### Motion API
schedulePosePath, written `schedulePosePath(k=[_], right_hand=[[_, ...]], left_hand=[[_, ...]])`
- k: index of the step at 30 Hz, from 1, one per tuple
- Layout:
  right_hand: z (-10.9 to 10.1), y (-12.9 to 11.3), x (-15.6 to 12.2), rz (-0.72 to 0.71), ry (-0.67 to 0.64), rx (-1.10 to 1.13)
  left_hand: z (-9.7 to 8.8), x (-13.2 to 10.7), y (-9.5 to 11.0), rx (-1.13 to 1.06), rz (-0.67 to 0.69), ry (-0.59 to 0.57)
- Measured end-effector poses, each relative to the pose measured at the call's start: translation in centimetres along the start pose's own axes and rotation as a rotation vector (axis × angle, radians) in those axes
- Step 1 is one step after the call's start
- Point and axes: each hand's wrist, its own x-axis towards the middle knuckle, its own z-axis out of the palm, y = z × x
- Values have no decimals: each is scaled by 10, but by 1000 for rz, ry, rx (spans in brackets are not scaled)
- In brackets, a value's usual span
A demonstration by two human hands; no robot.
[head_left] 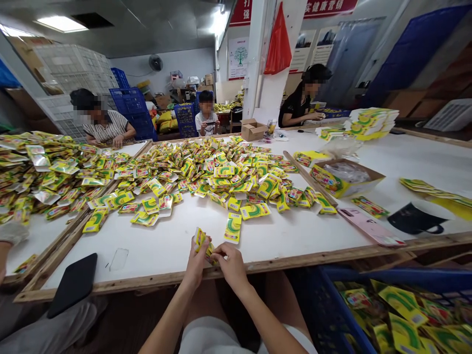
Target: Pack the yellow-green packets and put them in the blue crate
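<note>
In front of my lap, at the table's edge, my left hand (197,258) is closed round a small yellow-and-green printed packet (200,238). My right hand (230,263) pinches at the packet's lower end, its thumb and fingertips pressed together. The fingers hide most of the packet's lower part. Just beyond my hands a single similar packet (232,227) lies flat. A large heap of the same packets (221,172), many with white flaps showing, spreads across the middle of the white table (155,250).
A black phone (75,282) lies at the left edge. To the right are a printed open carton (339,177), a pink phone (370,226) and a black mug (416,219). Below right stands a blue crate (332,300) of packets. Several people sit around the tables.
</note>
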Motion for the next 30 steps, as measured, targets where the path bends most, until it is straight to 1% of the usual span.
schedulePosePath(k=[2, 5, 7, 9, 11, 14, 16, 19, 21, 23, 27, 30], right_hand=[[-3, -3, 2, 14, -34, 17], [-6, -7, 0, -43, -81, 49], [-7, -9, -2, -69, -77, 76], [-7, -10, -3, -62, -66, 99], [-6, -11, -4, -50, -58, 113], [0, -15, -6, -55, -55, 115], [3, -16, -7, -62, -53, 103], [3, -10, -6, -55, -10, 60], [1, -2, -2, -26, 45, 19], [-1, 5, 2, 14, 67, -7], [-3, 10, 5, 68, -2, 29], [-7, 6, 8, 51, -14, 115]], left_hand=[[-5, 0, -1, 28, -5, -24], [-9, -2, 0, 99, -3, -71], [-10, -3, 2, 136, -6, -112], [-10, -5, 3, 139, -27, -149], [-9, -6, 3, 152, -35, -132], [-5, -7, 2, 235, 31, -27], [-2, -7, 3, 278, 79, 2], [-2, -5, 6, 282, 144, -45], [-5, -1, 8, 287, 183, -102], [-9, 2, 9, 301, 198, -146], [-12, 3, 10, 336, 213, -153], [-11, -2, 11, 330, 218, -175]])
